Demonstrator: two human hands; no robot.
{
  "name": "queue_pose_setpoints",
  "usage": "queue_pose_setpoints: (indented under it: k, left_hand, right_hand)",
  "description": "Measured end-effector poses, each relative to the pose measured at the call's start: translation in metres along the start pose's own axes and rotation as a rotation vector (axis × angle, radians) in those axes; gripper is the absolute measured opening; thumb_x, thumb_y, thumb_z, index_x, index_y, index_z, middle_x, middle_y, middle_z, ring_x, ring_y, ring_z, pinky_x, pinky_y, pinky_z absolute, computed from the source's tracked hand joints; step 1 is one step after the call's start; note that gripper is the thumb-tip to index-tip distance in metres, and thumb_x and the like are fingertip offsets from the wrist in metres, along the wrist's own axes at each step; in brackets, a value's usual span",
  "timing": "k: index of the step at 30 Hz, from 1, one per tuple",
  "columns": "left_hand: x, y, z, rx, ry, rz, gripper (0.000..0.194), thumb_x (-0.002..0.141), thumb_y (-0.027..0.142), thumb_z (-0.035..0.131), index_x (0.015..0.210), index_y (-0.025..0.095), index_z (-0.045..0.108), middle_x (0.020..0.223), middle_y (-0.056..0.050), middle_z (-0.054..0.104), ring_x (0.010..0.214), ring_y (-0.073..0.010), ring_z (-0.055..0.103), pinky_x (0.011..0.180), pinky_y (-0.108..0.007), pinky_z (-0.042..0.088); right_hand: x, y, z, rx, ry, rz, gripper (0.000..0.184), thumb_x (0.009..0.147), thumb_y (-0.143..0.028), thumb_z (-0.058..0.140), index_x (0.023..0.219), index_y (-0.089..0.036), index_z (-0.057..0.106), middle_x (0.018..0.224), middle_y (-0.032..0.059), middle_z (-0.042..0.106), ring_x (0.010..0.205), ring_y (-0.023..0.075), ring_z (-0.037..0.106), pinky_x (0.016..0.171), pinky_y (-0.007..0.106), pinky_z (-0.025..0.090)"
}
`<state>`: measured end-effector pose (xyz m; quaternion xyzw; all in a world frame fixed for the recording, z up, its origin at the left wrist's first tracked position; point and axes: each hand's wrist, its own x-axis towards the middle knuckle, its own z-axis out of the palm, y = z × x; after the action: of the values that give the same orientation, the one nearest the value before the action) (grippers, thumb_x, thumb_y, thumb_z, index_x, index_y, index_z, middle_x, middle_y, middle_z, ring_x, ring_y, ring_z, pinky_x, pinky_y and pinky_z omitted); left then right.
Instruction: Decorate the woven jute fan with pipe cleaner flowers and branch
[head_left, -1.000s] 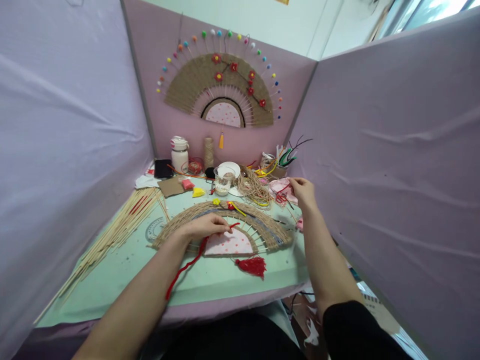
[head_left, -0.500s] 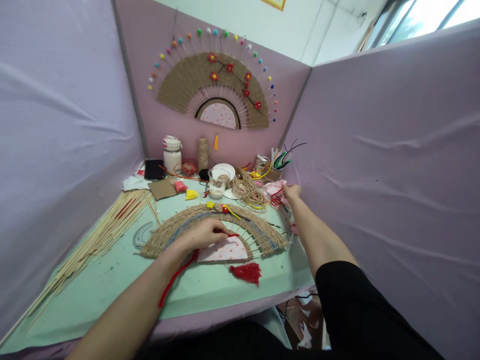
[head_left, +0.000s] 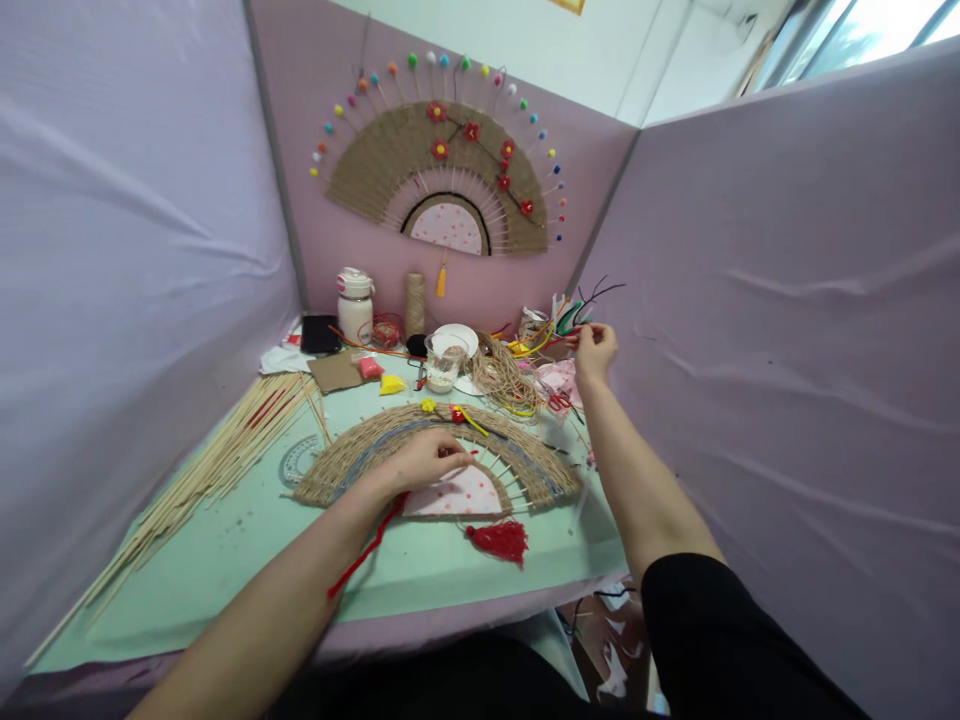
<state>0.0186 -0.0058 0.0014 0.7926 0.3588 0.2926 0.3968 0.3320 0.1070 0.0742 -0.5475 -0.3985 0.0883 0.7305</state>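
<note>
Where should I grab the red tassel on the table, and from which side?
Probably pinch the red tassel by its narrow left end, coming from the near side: its loose strands flare rightward, and the fan lies just beyond.

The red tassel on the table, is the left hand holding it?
No, the red tassel lies on the table by the straight edge of the fan, apart from the left hand.

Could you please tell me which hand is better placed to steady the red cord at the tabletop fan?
Probably the left hand: it lies over the woven fan, with the red cord emerging beside it; the right hand is apart, toward the back right.
</note>
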Motion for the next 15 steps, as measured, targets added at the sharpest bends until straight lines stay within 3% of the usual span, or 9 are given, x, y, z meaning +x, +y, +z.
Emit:
queue_pose_setpoints:
  k: [4, 7, 11, 15]
  left_hand:
    - [0.005, -0.008, -0.004, -0.051, 0.284, -0.079, 0.031, 0.079, 0.042, 0.056, 0.08, 0.017, 0.073, 0.079, -0.005, 0.068, 0.073, -0.0178, 0.055, 0.066, -0.027, 0.037]
    - [0.007, -0.014, -0.01, -0.279, 0.361, -0.152, 0.03, 0.072, 0.043, 0.064, 0.079, 0.015, 0.072, 0.074, -0.005, 0.066, 0.068, -0.0155, 0.054, 0.063, -0.026, 0.037]
    - [0.007, -0.016, -0.015, -0.741, 0.309, -0.317, 0.043, 0.07, 0.053, 0.065, 0.082, 0.012, 0.069, 0.071, -0.006, 0.064, 0.058, -0.0107, 0.051, 0.055, -0.023, 0.035]
    - [0.005, -0.017, -0.014, -0.721, 0.266, -0.314, 0.034, 0.06, 0.039, 0.077, 0.078, 0.012, 0.067, 0.067, -0.003, 0.062, 0.057, -0.009, 0.049, 0.054, -0.022, 0.034]
  right_hand:
    - [-0.083, -0.033, 0.027, 0.378, -0.473, 0.252, 0.018, 0.068, -0.029, 0.062, 0.078, -0.019, 0.05, 0.072, -0.001, 0.062, 0.053, 0.008, 0.056, 0.05, 0.019, 0.044]
    - [-0.149, -0.042, 0.042, 0.428, -0.751, 0.451, 0.022, 0.064, -0.03, 0.068, 0.076, -0.018, 0.053, 0.071, -0.0003, 0.064, 0.052, 0.0073, 0.055, 0.048, 0.018, 0.042]
    - [-0.198, -0.038, 0.053, 0.414, -0.816, 0.499, 0.026, 0.062, -0.029, 0.071, 0.082, -0.019, 0.057, 0.07, -0.0012, 0.064, 0.056, 0.009, 0.056, 0.054, 0.021, 0.044]
    - [-0.204, -0.03, 0.05, 0.359, -0.857, 0.401, 0.035, 0.064, -0.029, 0.07, 0.097, -0.02, 0.062, 0.072, -0.0011, 0.065, 0.061, 0.0105, 0.056, 0.059, 0.023, 0.045]
